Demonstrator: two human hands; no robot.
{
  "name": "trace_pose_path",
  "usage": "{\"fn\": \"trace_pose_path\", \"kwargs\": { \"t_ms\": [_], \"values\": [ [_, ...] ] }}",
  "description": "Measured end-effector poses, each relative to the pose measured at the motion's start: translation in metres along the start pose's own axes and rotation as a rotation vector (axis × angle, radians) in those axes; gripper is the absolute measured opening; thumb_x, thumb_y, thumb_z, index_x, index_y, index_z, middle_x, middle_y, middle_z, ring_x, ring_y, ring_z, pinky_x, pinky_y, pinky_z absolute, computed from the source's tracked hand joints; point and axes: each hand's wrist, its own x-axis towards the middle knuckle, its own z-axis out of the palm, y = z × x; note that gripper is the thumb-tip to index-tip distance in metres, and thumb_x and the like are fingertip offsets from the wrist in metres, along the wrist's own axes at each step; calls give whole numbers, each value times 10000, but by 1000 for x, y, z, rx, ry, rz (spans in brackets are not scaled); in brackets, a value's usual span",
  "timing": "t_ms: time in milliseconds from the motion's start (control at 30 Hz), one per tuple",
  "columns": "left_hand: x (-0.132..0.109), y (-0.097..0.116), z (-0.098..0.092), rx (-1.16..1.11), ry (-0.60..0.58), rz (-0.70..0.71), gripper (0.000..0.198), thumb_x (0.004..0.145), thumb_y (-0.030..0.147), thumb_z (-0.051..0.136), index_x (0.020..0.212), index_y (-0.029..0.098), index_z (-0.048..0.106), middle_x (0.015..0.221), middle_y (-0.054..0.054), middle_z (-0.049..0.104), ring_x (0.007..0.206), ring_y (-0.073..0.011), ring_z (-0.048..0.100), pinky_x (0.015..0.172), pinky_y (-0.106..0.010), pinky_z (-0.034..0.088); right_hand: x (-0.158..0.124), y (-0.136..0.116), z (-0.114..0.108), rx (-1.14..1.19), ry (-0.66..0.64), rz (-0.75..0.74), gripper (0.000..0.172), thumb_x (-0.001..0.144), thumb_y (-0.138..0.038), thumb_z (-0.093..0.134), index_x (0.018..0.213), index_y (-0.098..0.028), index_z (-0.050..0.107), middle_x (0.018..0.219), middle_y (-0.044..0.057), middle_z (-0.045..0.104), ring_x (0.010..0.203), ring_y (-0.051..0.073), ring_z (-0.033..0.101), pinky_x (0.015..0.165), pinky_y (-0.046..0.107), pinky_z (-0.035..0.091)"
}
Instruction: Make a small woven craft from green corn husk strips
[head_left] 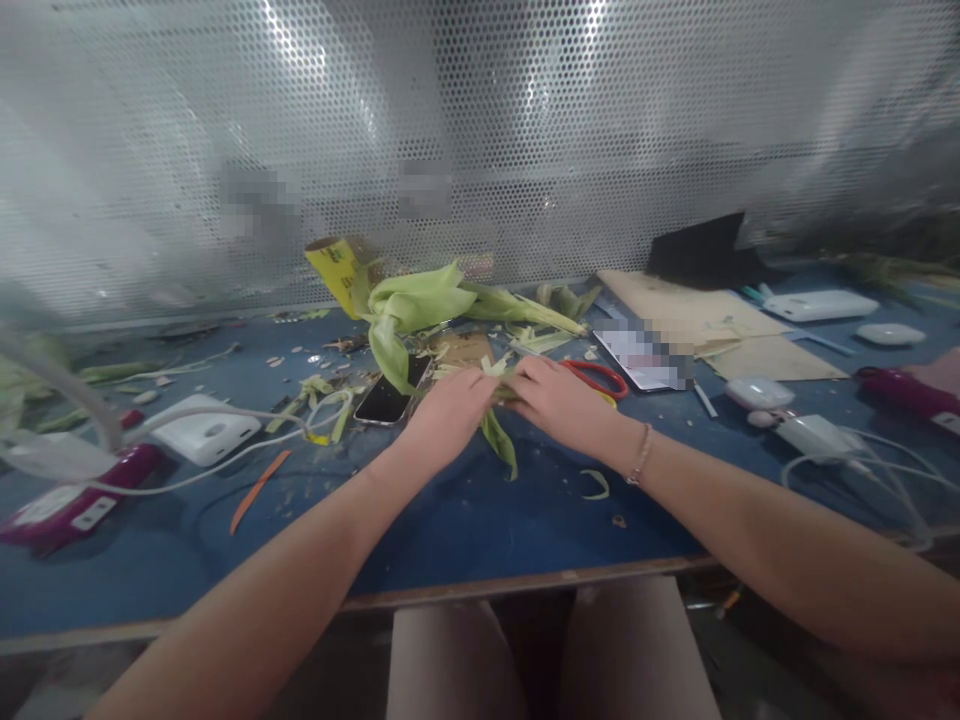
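My left hand point(454, 408) and my right hand point(559, 400) meet over the middle of the blue table, fingers closed on a small bundle of green corn husk. One husk strip point(499, 445) hangs below my fingers; the rest of the bundle is mostly hidden by them. Just behind my hands lies a larger green corn husk piece point(420, 300), its leaves folded outward and a stalk reaching right. Beside my right hand are red scissor-like loops point(600, 378), partly covered. A dark-screened phone point(386, 398) lies left of my left hand.
A perforated metal panel point(480, 130) stands behind the table. Husk scraps point(319, 395) litter the surface. On the left are a white power bank point(202, 428), cables and a purple power strip point(90, 495). Brown paper point(780, 358) and a charger point(814, 437) lie right.
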Motion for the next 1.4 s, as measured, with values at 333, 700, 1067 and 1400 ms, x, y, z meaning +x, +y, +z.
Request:
{"fn": "trace_pose_path", "kwargs": {
  "t_ms": [333,700,1067,1400],
  "values": [
    [3,4,-2,39,7,-22,238,923,222,391,977,116,597,923,-98,618,920,-227,577,843,-386,460,0,2,-1,-8,-17,-30,163,934,-186,431,951,-114,575,911,95,610,863,222,557,802,377,460],
    [1,-1,4,-53,-28,-22,231,920,219,394,1008,114,579,976,-127,664,955,-240,615,851,-400,470,-2,-1,7,173,0,3,194,926,-152,398,1034,-99,550,978,130,617,958,231,570,864,404,453],
    [7,9,-4,-915,-132,-407,213,896,265,370,889,167,560,744,-23,647,656,-137,627,642,-272,510,3,5,1,709,179,314,189,810,-166,581,997,-168,608,989,80,652,898,186,620,780,351,516],
    [6,19,-10,-694,-46,-353,227,821,272,481,618,186,432,583,35,473,585,-120,470,559,-251,383,5,-9,-5,1025,280,464,171,736,-214,645,902,-174,631,801,27,686,719,146,640,676,298,536]
  ]
}}
